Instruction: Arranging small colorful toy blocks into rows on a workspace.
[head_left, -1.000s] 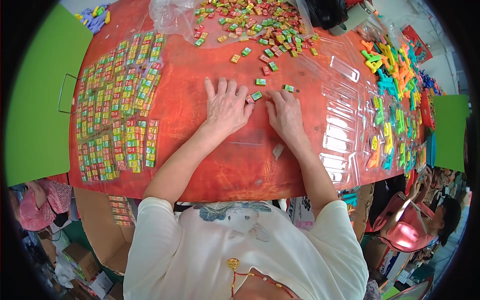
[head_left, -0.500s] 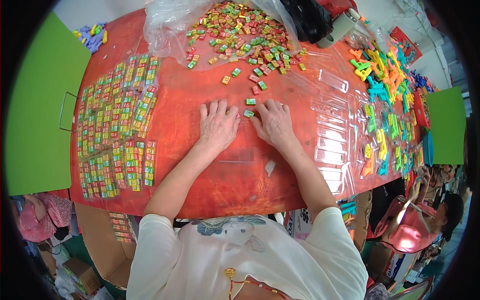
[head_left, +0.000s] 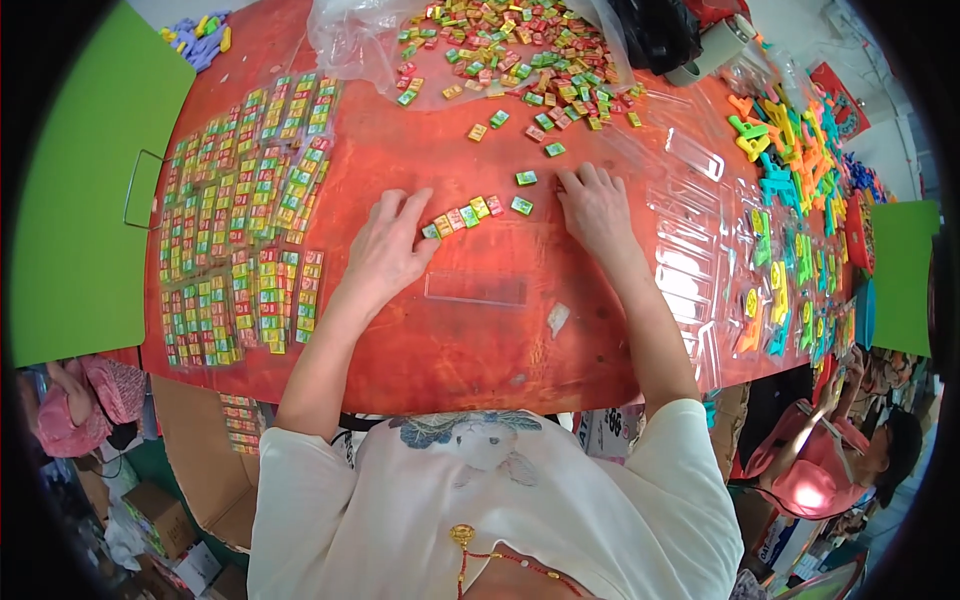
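Observation:
A slightly slanting row of small green, yellow and red candy-like boxes (head_left: 468, 215) lies in the middle of the red table. At its left end is my left hand (head_left: 385, 248), thumb and forefinger apart near the last piece. Two loose green boxes (head_left: 521, 205) lie just right of the row. Beyond them my right hand (head_left: 600, 215) rests on the table, fingers stretched out and holding nothing. Nearer to me lies a shallow clear plastic tray (head_left: 475, 289).
A heap of the same boxes (head_left: 530, 60) spills from a clear bag (head_left: 350, 40) at the back. Filled strips (head_left: 235, 200) cover the left side. Clear trays (head_left: 680, 265) and colourful plastic clips (head_left: 785, 140) occupy the right. Another person (head_left: 820, 450) sits at far right.
My hands have moved apart, left hand leftward and right hand rightward, uncovering the row of boxes. The clear tray now shows fully. The whole view has shifted slightly.

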